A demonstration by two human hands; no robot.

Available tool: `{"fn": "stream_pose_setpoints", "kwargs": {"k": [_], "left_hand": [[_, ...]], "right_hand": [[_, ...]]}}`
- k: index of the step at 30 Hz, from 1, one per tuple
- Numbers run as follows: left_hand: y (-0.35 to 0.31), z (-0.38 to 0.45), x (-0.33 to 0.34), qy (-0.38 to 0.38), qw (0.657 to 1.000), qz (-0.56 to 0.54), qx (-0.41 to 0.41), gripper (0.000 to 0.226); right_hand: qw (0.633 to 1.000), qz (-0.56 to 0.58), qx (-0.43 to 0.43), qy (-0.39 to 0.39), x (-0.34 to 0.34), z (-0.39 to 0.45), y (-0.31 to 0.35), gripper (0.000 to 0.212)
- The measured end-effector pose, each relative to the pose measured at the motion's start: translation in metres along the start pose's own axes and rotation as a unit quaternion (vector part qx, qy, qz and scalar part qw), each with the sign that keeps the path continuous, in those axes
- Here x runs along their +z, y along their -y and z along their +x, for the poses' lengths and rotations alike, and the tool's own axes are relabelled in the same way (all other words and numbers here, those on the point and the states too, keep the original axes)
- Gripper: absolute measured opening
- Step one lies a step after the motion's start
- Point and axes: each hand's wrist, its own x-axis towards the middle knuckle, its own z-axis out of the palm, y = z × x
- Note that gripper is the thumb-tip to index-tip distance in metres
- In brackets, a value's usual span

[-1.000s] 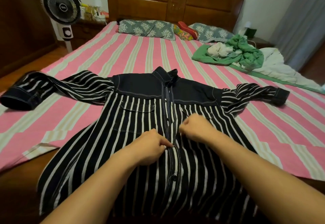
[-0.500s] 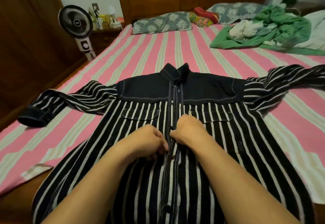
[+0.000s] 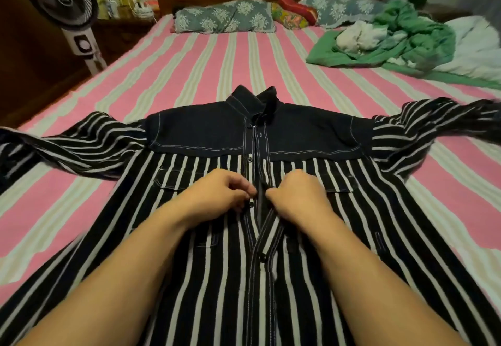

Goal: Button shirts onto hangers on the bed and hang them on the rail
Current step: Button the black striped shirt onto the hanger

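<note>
Right then, your striped shirt (image 3: 244, 278) lay face up on the bed (image 3: 206, 63), sleeves spread, with one button (image 3: 262, 257) below your hands already fastened. Your left hand (image 3: 217, 193) pinched the button-side placket and your right hand (image 3: 295, 196) pinched the buttonhole edge, each grip curled tight. Judging by that, you needed both edges level and taut before easing the button through.
</note>
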Motion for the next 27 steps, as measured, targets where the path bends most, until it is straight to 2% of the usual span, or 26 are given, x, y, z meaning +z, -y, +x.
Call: {"fn": "stream_pose_setpoints", "kwargs": {"k": [1,3,4,5,7,9,10,12,15,17,20,22,24,27], "left_hand": [[-0.001,-0.001,-0.004,0.023,1.0,-0.001,-0.002,0.019],[-0.001,-0.001,-0.008,0.042,0.998,0.043,-0.001,0.012],[-0.003,-0.001,-0.007,0.04,0.997,0.071,0.002,0.014],[-0.005,-0.001,-0.004,0.036,0.995,0.093,0.005,0.015],[-0.008,-0.001,0.005,0.025,0.992,0.122,0.005,0.013],[-0.009,0.001,0.014,0.007,0.988,0.156,-0.001,0.011],[-0.01,0.001,0.017,-0.005,0.985,0.172,-0.006,0.011],[-0.012,0.0,0.021,-0.036,0.981,0.192,-0.018,0.01],[-0.016,-0.004,0.022,-0.059,0.977,0.199,-0.038,0.008],[-0.015,-0.004,0.018,-0.054,0.983,0.167,-0.046,0.008],[-0.01,-0.003,0.013,-0.038,0.997,0.038,-0.061,0.006],[-0.007,-0.003,0.012,-0.032,0.993,-0.081,-0.076,0.007],[-0.005,-0.003,0.011,-0.03,0.98,-0.177,-0.087,0.01],[-0.004,-0.002,0.01,-0.026,0.963,-0.253,-0.092,0.014]], "right_hand": [[0.991,0.121,0.04,0.048,-0.006,0.004,-0.004,0.019],[0.918,0.347,0.099,0.165,-0.018,0.005,-0.013,0.015],[0.882,0.405,0.108,0.215,-0.023,0.004,-0.017,0.016],[0.862,0.429,0.105,0.247,-0.027,0.003,-0.02,0.016],[0.856,0.428,0.094,0.275,-0.029,0.005,-0.024,0.018],[0.854,0.423,0.091,0.291,-0.027,0.007,-0.024,0.034],[0.854,0.416,0.088,0.299,-0.026,0.007,-0.024,0.034],[0.86,0.397,0.079,0.31,-0.025,0.009,-0.026,0.021],[0.868,0.396,0.086,0.287,-0.024,0.009,-0.025,0.016],[0.869,0.424,0.1,0.233,-0.017,0.006,-0.02,0.021],[0.908,0.396,0.092,0.098,0.006,-0.004,-0.006,0.021],[0.932,0.355,0.067,0.021,0.021,-0.008,0.0,0.018],[0.935,0.348,0.062,0.006,0.026,-0.011,0.002,0.015],[0.906,0.412,0.082,0.05,0.02,-0.011,-0.002,0.017]]}}
